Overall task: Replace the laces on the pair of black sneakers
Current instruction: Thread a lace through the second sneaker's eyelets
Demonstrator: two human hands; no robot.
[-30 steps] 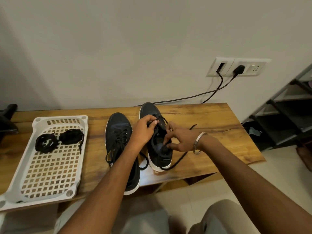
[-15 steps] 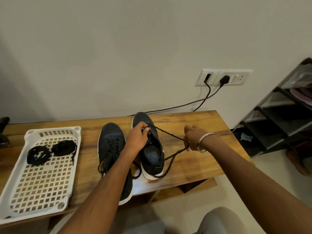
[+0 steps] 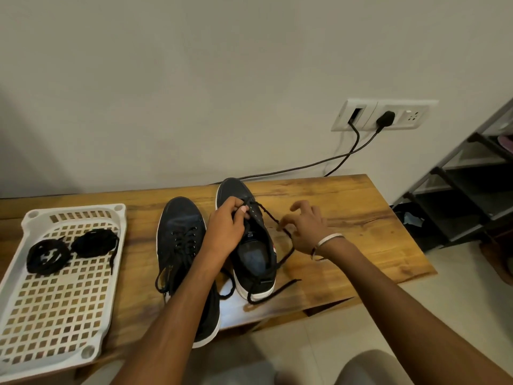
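Black canvas sneaker point(image 3: 251, 240) with a white sole stands on the wooden counter point(image 3: 347, 218); left hand point(image 3: 226, 226) grip pinches its eyelet edge, right hand point(image 3: 305, 229) grip pinches the black lace point(image 3: 270, 216) just beside it.

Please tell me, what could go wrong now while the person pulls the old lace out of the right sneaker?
1. The loose lace trails off the right sneaker toward the table edge; it may snag or knot in an eyelet as the right hand pulls.
2. Only the left hand steadies this sneaker; a hard pull might drag it.
3. The left sneaker overhangs the front edge and could be knocked off.
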